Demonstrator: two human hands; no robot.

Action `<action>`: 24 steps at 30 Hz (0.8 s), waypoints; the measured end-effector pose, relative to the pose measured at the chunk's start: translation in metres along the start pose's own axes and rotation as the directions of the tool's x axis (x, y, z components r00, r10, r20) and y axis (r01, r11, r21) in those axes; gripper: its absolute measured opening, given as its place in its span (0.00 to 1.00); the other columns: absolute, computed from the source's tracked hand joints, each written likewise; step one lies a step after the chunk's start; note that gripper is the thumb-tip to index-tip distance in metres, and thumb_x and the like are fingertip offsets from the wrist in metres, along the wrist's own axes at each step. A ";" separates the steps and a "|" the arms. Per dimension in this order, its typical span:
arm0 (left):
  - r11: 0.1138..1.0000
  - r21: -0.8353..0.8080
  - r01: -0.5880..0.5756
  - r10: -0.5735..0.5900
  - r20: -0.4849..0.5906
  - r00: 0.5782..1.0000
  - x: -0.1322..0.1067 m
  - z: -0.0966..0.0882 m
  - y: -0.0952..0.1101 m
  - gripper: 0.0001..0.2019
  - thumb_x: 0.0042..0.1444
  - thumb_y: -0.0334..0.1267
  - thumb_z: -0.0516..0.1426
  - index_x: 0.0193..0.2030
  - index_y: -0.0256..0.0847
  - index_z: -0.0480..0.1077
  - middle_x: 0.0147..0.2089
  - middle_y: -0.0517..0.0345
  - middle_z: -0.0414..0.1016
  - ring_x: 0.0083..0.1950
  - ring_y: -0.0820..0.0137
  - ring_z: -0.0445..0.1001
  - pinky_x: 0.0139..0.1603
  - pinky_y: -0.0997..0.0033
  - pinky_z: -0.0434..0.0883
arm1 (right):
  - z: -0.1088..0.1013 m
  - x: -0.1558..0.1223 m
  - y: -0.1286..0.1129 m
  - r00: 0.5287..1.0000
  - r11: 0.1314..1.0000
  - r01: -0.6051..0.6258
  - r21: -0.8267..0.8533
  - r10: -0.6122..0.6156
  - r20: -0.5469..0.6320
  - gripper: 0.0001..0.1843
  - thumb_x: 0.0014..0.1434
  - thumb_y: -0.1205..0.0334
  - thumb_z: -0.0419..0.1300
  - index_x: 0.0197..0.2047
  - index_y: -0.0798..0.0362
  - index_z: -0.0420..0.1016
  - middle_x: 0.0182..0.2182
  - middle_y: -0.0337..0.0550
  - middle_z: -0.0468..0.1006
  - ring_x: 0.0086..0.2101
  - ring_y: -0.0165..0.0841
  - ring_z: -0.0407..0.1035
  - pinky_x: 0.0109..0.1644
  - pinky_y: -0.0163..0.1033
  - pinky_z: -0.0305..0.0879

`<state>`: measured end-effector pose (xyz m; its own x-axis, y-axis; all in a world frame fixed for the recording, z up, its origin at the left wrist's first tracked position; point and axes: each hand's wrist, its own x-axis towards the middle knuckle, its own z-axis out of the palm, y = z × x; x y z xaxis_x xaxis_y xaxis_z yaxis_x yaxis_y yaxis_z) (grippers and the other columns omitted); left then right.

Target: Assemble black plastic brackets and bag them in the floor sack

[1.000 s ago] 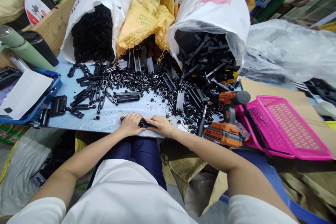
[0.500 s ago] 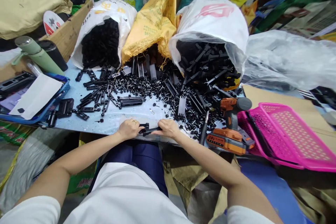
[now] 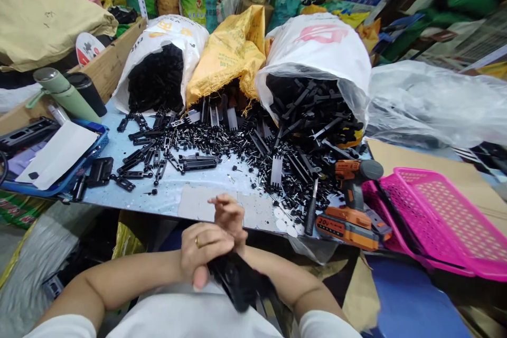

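Note:
Close to my chest, my left hand [image 3: 204,248], with a ring on one finger, is closed on a black plastic part [image 3: 240,282]. The part is smeared by motion and points down to the right, across my right forearm. Just behind it, my right hand [image 3: 229,216] is raised beside the left, its fingers curled loosely and apart, with nothing visible in them. Where the two hands overlap, my right palm is partly hidden. Beyond them lies a grey cardboard pad [image 3: 253,210] at the table's front edge.
Black hinged parts [image 3: 200,162] and many small screws cover the table before three tipped sacks. At right are a screwdriver [image 3: 311,208], an orange cordless drill [image 3: 348,211] and a pink basket [image 3: 447,216]. A blue tray [image 3: 101,142] and a green bottle [image 3: 67,95] stand left.
Both hands have come back from the table edge toward my chest, bringing a black part. My right hand has let go and its fingers have spread. The cardboard pad is uncovered.

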<state>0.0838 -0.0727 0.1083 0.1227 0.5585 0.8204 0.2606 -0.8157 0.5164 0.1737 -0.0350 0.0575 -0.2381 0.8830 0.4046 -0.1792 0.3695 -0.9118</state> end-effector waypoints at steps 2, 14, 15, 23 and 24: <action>0.968 0.245 -0.055 0.043 0.052 0.998 -0.014 -0.002 -0.029 0.38 0.59 0.62 0.30 0.54 0.38 0.67 0.39 0.46 0.74 0.44 0.63 0.73 0.41 0.65 0.70 | 0.001 0.026 0.027 0.993 0.994 0.085 -0.071 -0.090 -0.072 0.26 0.62 0.39 0.31 0.48 0.44 0.59 0.50 0.48 0.62 0.51 0.38 0.62 0.52 0.51 0.62; 0.584 0.808 -0.077 -0.482 0.421 0.768 0.009 -0.027 -0.199 0.23 0.60 0.50 0.50 0.58 0.40 0.63 0.52 0.44 0.70 0.55 0.56 0.64 0.55 0.52 0.57 | -0.100 0.265 0.126 0.990 0.091 -0.115 -0.989 0.089 -0.107 0.21 0.54 0.59 0.58 0.48 0.61 0.62 0.46 0.60 0.67 0.49 0.48 0.59 0.50 0.51 0.57; 0.547 0.837 0.007 -0.519 0.332 0.788 0.016 -0.035 -0.206 0.22 0.61 0.48 0.50 0.58 0.39 0.63 0.53 0.44 0.69 0.56 0.56 0.63 0.56 0.53 0.57 | -0.102 0.273 0.128 0.989 0.095 -0.114 -0.989 0.106 -0.104 0.21 0.53 0.60 0.58 0.48 0.61 0.62 0.45 0.59 0.68 0.48 0.47 0.60 0.50 0.50 0.57; 0.075 0.782 0.619 -0.733 -0.378 0.565 0.024 -0.163 -0.254 0.09 0.54 0.33 0.56 0.33 0.24 0.66 0.45 0.32 0.68 0.50 0.53 0.63 0.48 0.46 0.65 | -0.120 0.229 0.112 0.913 0.803 -0.405 -0.437 0.381 -0.146 0.25 0.56 0.49 0.55 0.51 0.58 0.63 0.37 0.50 0.76 0.36 0.35 0.70 0.36 0.38 0.66; 0.087 0.778 0.623 -0.744 -0.366 0.560 0.024 -0.171 -0.258 0.09 0.53 0.33 0.57 0.31 0.25 0.65 0.43 0.34 0.69 0.50 0.53 0.64 0.47 0.45 0.65 | -0.121 0.209 0.106 0.909 0.841 -0.407 -0.355 0.412 -0.065 0.26 0.55 0.48 0.56 0.51 0.58 0.63 0.37 0.49 0.76 0.35 0.34 0.70 0.35 0.37 0.66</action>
<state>-0.1441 0.1251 0.0371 -0.4752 0.8643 0.1652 0.8436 0.3941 0.3647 0.2199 0.2240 0.0367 -0.2280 0.9736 -0.0129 0.2851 0.0541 -0.9570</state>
